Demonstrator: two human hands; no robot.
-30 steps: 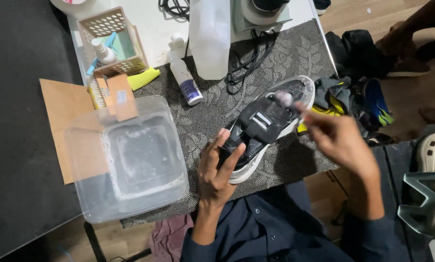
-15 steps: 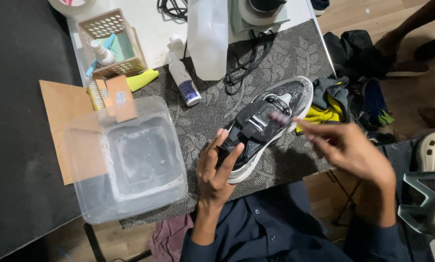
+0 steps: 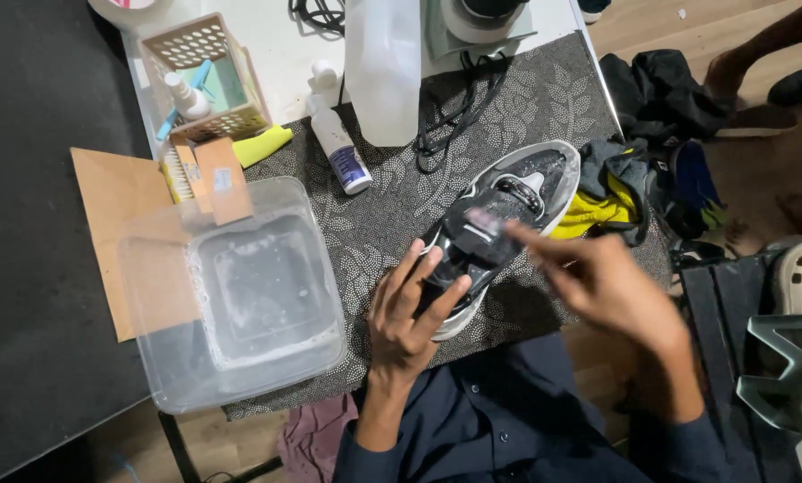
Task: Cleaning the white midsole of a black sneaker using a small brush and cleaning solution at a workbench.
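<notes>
Now | left hand [image 3: 414,313] grips shoe [image 3: 499,219] | right hand [image 3: 611,291] grip unclear (blurred) | tub [image 3: 164,376] holds water

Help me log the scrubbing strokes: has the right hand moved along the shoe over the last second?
Yes. The right hand has drawn back from the toe of the shoe toward its middle.

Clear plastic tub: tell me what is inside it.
The clear plastic tub holds shallow, cloudy, soapy-looking water with foam along its walls. Nothing solid shows in it; the murky water could hide small things.
</notes>
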